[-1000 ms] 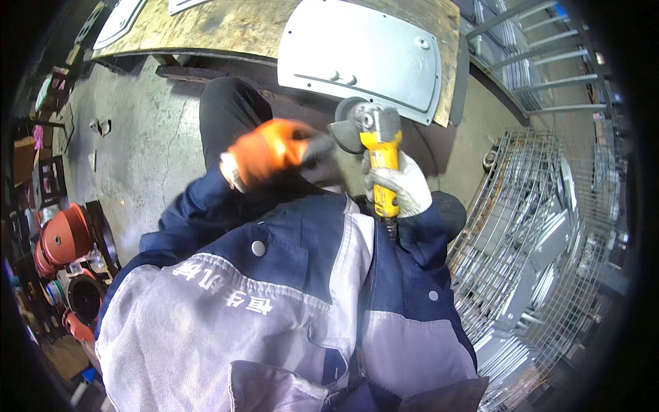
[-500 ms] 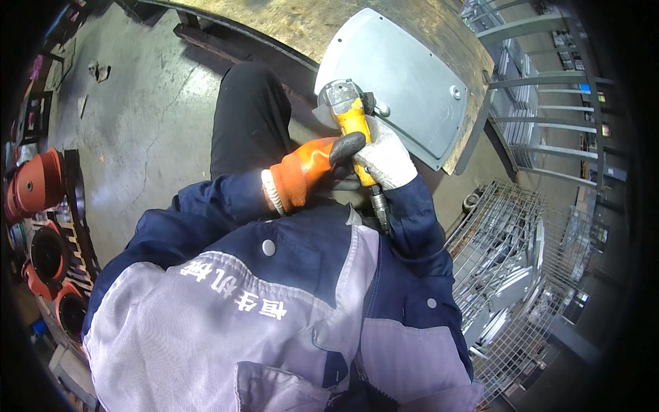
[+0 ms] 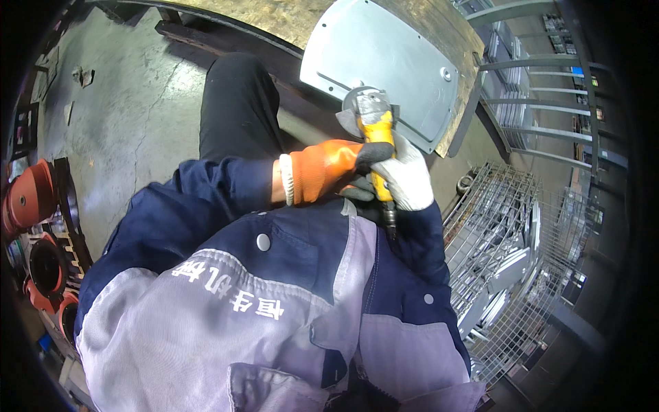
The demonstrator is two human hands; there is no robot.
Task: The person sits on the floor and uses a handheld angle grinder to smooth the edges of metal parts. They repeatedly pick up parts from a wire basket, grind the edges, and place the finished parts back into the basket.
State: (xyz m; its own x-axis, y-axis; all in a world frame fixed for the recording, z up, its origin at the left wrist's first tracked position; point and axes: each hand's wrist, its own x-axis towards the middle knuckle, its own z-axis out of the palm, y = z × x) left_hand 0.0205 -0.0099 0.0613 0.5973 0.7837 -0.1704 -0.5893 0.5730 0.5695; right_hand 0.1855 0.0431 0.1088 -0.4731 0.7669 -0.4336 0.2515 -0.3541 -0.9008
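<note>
Both gloved hands hold a yellow air angle grinder point(image 3: 377, 132) in front of my chest, its metal head and disc facing away from me and a hose fitting at its near end. My left hand point(image 3: 328, 168), in an orange glove with dark fingertips, is closed against the tool's left side, its thumb across the body. From the right, my right hand point(image 3: 408, 177) in a white glove wraps the body; most of its fingers are hidden. Just beyond, a light grey metal panel point(image 3: 391, 58) with rounded corners and small holes lies on a wooden bench point(image 3: 268, 19). The grinder's head overlaps the panel's near edge in view; contact cannot be told.
A wire mesh basket point(image 3: 498, 226) of metal pieces stands at the right, below a grey barred rack point(image 3: 542, 106) with stacked flat sheets. Reddish-orange round parts point(image 3: 34, 192) sit at the far left. My dark-trousered knee point(image 3: 240, 103) is left of the bench's near side.
The grinder and both hands have moved right and a little nearer to me. The view has shifted slightly, so the panel sits higher and farther left. Both hands still grip the tool.
</note>
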